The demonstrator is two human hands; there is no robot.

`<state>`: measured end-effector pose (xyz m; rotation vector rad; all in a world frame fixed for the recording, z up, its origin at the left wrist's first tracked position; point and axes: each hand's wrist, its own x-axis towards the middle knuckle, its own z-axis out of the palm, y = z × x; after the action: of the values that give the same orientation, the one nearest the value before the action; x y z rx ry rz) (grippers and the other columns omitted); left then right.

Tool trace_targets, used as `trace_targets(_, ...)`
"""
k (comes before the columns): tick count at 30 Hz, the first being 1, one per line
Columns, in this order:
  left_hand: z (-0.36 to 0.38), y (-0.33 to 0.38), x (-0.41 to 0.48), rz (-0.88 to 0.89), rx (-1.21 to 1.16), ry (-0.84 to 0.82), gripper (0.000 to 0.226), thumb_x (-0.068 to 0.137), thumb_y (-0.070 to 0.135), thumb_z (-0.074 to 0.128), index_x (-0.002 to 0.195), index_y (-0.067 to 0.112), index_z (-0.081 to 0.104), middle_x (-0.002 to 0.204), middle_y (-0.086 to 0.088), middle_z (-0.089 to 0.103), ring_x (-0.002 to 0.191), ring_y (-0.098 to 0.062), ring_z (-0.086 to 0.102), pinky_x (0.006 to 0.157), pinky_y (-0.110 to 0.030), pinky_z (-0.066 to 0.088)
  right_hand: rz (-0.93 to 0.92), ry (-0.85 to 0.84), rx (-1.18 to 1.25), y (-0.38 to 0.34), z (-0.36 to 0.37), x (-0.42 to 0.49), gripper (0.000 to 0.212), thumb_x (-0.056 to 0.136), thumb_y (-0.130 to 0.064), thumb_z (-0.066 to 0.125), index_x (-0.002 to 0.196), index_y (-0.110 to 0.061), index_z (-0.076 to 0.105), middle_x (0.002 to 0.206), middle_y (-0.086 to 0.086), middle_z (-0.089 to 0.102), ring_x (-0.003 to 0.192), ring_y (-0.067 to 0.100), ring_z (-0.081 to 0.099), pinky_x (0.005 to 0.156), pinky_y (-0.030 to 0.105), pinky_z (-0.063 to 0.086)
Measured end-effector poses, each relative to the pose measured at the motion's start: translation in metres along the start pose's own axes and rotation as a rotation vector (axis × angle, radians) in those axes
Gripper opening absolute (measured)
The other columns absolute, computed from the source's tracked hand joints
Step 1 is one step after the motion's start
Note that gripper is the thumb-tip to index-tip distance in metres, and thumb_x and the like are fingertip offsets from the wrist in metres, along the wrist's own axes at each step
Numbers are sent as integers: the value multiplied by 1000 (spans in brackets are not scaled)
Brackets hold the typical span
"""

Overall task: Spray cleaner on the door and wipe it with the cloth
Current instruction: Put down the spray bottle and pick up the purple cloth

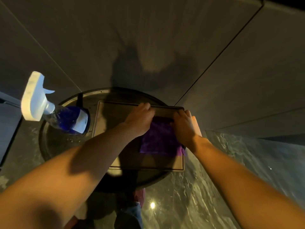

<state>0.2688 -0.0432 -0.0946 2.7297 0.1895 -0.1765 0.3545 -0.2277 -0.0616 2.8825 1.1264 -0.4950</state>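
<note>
A purple cloth [160, 141] lies flat on a rectangular tray [107, 116] on top of a round dark table [49, 142]. My left hand [140, 121] and my right hand [184, 124] both rest on the cloth's far edge, fingers curled over it near the tray's rim. A spray bottle [64, 116] with blue liquid and a white trigger head [34, 96] stands on the table's left side, apart from both hands. Behind the table rises a grey panelled surface [148, 38] with a dark vertical seam; I cannot tell which panel is the door.
A shiny marbled floor [214, 187] spreads to the right and below the table, reflecting a ceiling light [152, 205]. My legs and feet [130, 212] show under the table edge. A lighter wall or frame [8, 121] stands at the far left.
</note>
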Motion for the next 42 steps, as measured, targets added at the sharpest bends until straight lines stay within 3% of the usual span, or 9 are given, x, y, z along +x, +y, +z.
trace_targets(4,-20,-2,-21,-41,-164,-92,13,102,21,52,112,22,61,112,0,63,105,-20,59,91,-41,50,-24,4,49,-3,-16,-20,17,104,-32,48,113,-21,58,119,3,65,114,25,56,96,39,44)
trace_targets(8,-47,5,-60,-123,-299,-134,19,103,23,49,119,24,59,113,-2,66,104,-20,62,88,-39,51,-72,-46,94,-17,-50,-43,23,104,-30,47,122,-21,59,125,4,64,121,26,54,101,40,42)
trace_targets(13,-92,19,-131,-206,-379,17,20,101,18,51,117,16,63,113,-7,67,108,-26,62,91,-33,45,-170,-105,160,-54,-114,-79,25,102,-23,53,124,-15,62,127,8,62,119,29,57,98,43,48)
trace_targets(18,-171,17,-219,-298,-397,202,23,103,27,50,119,17,64,110,-2,69,102,-15,64,89,-21,40,-341,-34,231,-118,-195,-106,25,102,-18,55,124,-12,65,126,12,63,117,29,59,98,38,47)
trace_targets(22,-251,-2,-296,-363,-385,381,25,100,27,49,114,16,67,107,-2,70,99,-18,65,90,-23,45,-536,48,294,-193,-250,-120,23,97,-26,54,115,-18,65,113,12,68,103,32,64,91,47,55)
trace_targets(26,-328,-29,-379,-433,-314,531,19,100,27,51,109,20,67,100,2,69,91,-15,65,82,-26,49,-777,98,306,-287,-300,-122,26,98,-34,49,104,-15,66,97,2,68,88,22,59,80,40,50)
trace_targets(33,-441,-89,-514,-520,-224,815,19,98,23,50,103,16,68,97,7,65,92,-10,58,85,-4,33,-1121,240,263,-471,-383,-129,14,99,-25,59,103,-13,64,95,3,67,87,24,58,79,37,48)
trace_targets(38,-516,-132,-609,-582,-105,954,18,98,23,52,103,15,68,95,9,63,90,-10,59,83,-19,42,-1300,340,255,-607,-434,-144,7,97,-17,61,102,-12,64,93,5,67,87,27,58,76,42,50)
trace_targets(42,-572,-163,-688,-642,8,1032,18,96,25,54,100,14,69,94,1,68,88,-15,62,80,-19,41,-1381,387,311,-708,-463,-162,10,98,-22,59,101,-15,65,93,3,67,88,26,58,76,43,50)
